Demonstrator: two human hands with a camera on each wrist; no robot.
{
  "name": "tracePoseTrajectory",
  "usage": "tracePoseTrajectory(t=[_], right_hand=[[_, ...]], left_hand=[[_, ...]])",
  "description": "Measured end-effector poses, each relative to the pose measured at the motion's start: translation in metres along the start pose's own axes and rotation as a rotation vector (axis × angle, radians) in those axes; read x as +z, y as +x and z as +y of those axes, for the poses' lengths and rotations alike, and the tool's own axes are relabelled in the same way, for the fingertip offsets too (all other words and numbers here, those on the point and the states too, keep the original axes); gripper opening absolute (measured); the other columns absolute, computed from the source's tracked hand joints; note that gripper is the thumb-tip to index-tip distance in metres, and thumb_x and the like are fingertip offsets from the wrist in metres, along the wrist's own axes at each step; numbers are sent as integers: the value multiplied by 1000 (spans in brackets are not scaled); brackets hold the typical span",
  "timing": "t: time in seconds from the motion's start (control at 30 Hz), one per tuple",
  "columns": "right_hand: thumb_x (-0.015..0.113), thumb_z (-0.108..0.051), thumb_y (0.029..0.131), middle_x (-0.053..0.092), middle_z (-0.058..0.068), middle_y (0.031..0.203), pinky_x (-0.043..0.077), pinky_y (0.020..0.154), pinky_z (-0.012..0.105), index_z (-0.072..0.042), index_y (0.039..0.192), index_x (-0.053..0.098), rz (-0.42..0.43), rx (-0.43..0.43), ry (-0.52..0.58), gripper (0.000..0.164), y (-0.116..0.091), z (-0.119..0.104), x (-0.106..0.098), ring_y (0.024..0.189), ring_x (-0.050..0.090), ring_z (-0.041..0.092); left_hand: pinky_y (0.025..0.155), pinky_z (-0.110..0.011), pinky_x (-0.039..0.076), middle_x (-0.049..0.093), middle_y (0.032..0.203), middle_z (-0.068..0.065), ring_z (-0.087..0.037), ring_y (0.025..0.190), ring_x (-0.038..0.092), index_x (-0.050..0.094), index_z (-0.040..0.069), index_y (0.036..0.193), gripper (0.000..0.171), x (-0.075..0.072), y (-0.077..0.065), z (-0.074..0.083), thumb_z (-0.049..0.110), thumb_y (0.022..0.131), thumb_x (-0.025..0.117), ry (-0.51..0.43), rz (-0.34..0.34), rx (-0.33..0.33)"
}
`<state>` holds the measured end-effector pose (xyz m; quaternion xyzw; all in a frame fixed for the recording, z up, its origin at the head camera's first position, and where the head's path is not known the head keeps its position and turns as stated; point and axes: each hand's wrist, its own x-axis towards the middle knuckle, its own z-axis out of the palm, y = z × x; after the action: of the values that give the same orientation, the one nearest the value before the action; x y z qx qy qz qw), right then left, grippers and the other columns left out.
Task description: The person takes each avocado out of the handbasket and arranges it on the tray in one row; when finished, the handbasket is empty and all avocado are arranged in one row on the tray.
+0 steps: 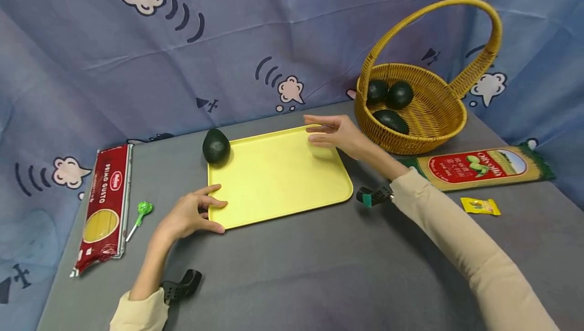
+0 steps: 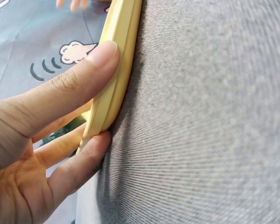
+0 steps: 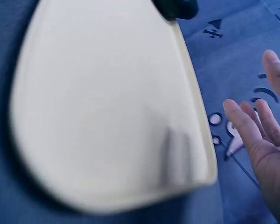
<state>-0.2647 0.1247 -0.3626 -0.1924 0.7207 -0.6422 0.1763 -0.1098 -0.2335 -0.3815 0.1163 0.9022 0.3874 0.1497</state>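
A yellow rectangular tray [image 1: 278,176] lies on the grey table. My left hand [image 1: 193,212] grips its near left corner; in the left wrist view the thumb [image 2: 105,56] presses the rim and a finger curls round the corner. A dark green avocado [image 1: 216,146] sits at the tray's far left corner. Over the far right part of the tray hovers my right hand [image 1: 335,133], fingers extended and holding nothing. Beyond that hand stands a wicker basket [image 1: 410,144] with a tall handle. Inside it are three avocados [image 1: 399,95].
On the left lie a red pasta packet [image 1: 106,204] and a green lollipop [image 1: 144,209]. To the right, a long noodle packet [image 1: 479,168] lies before the basket, with a small yellow wrapped sweet [image 1: 480,206] nearer me. A patterned cloth [image 1: 237,67] hangs behind the table.
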Motion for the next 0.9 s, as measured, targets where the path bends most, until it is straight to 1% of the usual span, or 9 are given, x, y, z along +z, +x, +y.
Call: tracePoseTrajectory(t=[0.17,0.27,0.37,0.43,0.53,0.63,0.73,0.8,0.9], right_hand=[[68,0,88,47,11,144,56,87,30,-3,142,47,24,-37,-91,58,-33,-13,-36,129,46,33],[66,-1,89,52,3,140,56,86,27,-6,141,49,50,-81,-142,55,-51,-19,-58,125,51,25],[64,2,90,59,-3,131,56,84,25,-8,138,53,80,-113,-113,51,-66,-26,-79,118,57,17],[62,3,90,62,-5,125,55,83,25,-9,136,55,91,-116,-91,48,-75,-31,-93,113,60,12],[59,5,92,64,-7,121,56,83,25,-10,135,57,85,-78,-107,46,-85,-36,-117,108,62,8],[58,4,93,65,-11,117,57,80,25,-15,133,59,93,10,-158,45,-89,-37,-140,103,64,7],[60,0,93,64,-15,114,58,77,24,-23,128,64,156,99,-166,42,-88,-33,-161,97,66,5],[62,-4,93,59,-18,115,58,76,22,-28,125,65,199,146,-158,40,-85,-29,-173,95,66,4],[65,-11,91,57,-20,110,57,74,19,-31,126,63,254,203,-171,40,-75,-22,-190,91,64,-1]], left_hand=[[89,-42,54,35,148,-24,-41,122,48,68,-5,115,54,0,1,0,12,67,88,-10,7,9],[88,-42,54,35,148,-24,-39,116,52,68,-6,115,55,1,1,0,12,67,88,-8,7,8],[89,-42,54,34,149,-24,-36,113,54,67,-6,115,55,1,2,2,12,67,88,-15,4,-2],[90,-43,54,34,148,-24,-38,118,51,67,-6,115,56,1,2,3,11,67,88,-23,4,1],[90,-43,53,34,148,-25,-40,123,47,67,-7,115,55,1,2,4,11,67,88,-31,10,7],[89,-43,54,35,148,-25,-42,126,44,68,-7,115,55,1,1,4,11,67,88,-25,15,12],[88,-41,55,36,147,-25,-43,129,40,68,-5,114,55,1,-1,3,12,66,88,-13,18,6],[87,-41,55,36,147,-24,-44,129,39,68,-5,114,55,2,-1,3,12,66,88,-9,17,8],[87,-42,55,36,147,-25,-45,130,38,68,-5,114,55,2,-2,4,12,66,88,-12,18,11]])
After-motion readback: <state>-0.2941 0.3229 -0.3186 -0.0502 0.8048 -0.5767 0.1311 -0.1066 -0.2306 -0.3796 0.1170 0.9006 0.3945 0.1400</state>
